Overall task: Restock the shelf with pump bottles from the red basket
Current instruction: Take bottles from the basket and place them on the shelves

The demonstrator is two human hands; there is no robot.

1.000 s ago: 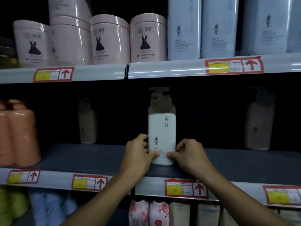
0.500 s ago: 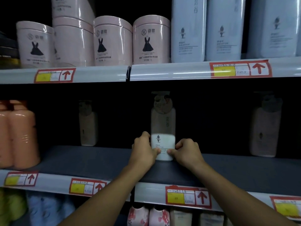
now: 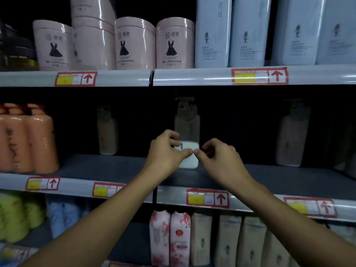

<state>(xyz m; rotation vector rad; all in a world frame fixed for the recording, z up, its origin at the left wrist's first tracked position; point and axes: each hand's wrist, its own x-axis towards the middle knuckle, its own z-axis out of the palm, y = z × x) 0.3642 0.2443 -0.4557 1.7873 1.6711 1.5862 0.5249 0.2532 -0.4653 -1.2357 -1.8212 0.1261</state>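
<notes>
Head view: pump bottle (image 3: pixel 187 130) stands upright on the dark middle shelf (image 3: pixel 269 176), set well back from the front edge, in line with two similar bottles (image 3: pixel 107 132) deeper in shadow to either side. Left hand (image 3: pixel 165 153) and right hand (image 3: pixel 219 157) are both at its lower front, thumbs meeting tip to tip across the label. Fingers of both are curled; left fingertips appear to touch the bottle's left edge, but whether either hand actually pinches the bottle I cannot tell. Right fingers are curled with no clear grip.

Step judged: placement, final seating of one bottle. Red basket not in frame.

Next move, as judged: release cleanly without tipping the bottle, draw both hands straight back, return to the basket for another. Gaps on either side leave room for more.

Bottle appearance: tall, rectangular, pale body; pump head on top, dim. Only the lower label catches light, bright white with a small dark emblem. Upper part in shadow, print unreadable
</notes>
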